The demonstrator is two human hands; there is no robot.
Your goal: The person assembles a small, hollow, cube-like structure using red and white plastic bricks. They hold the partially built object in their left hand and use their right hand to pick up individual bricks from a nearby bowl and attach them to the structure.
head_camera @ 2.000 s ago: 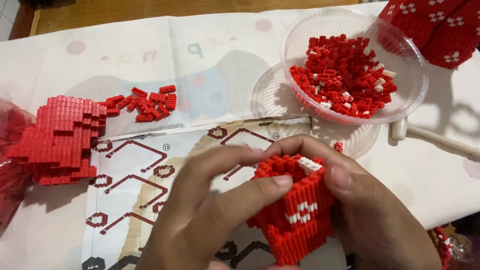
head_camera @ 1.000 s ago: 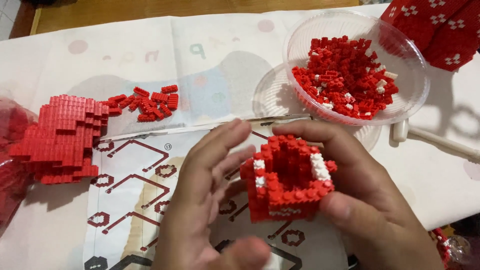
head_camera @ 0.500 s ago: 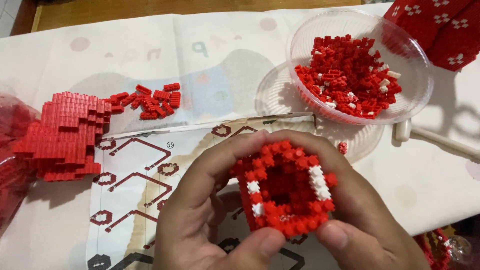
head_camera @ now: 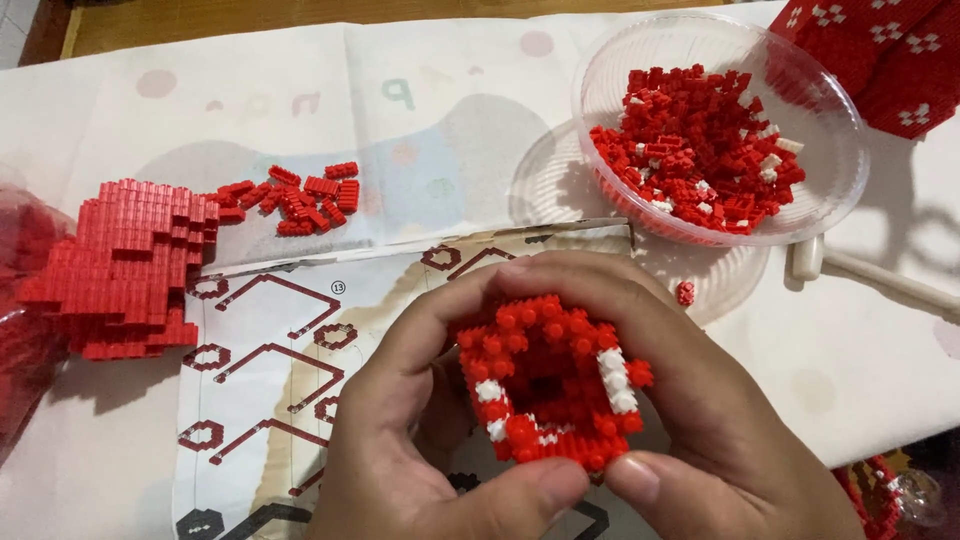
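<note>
At the far left edge lies a crinkled red translucent plastic bag (head_camera: 18, 300), and beside it a large stepped slab of red micro-bricks (head_camera: 120, 268). A loose cluster of small red bricks (head_camera: 300, 200) sits just right of it, in the upper left. Below them lies a white instruction sheet with dark red hexagon diagrams (head_camera: 260, 370).

At lower centre, the left hand (head_camera: 420, 440) and the right hand (head_camera: 720, 420) are both curled tight around a hollow red-and-white brick ring (head_camera: 548, 392), thumbs pressing its near edge. Squeezing too hard could pop the thin walls apart and scatter pieces.

In the upper right, a clear round plastic bowl of red and white bricks (head_camera: 830, 190) stands near the hands, and an elbow nudge could tip it. Red brick panels with white crosses (head_camera: 880, 50) fill the corner.
</note>
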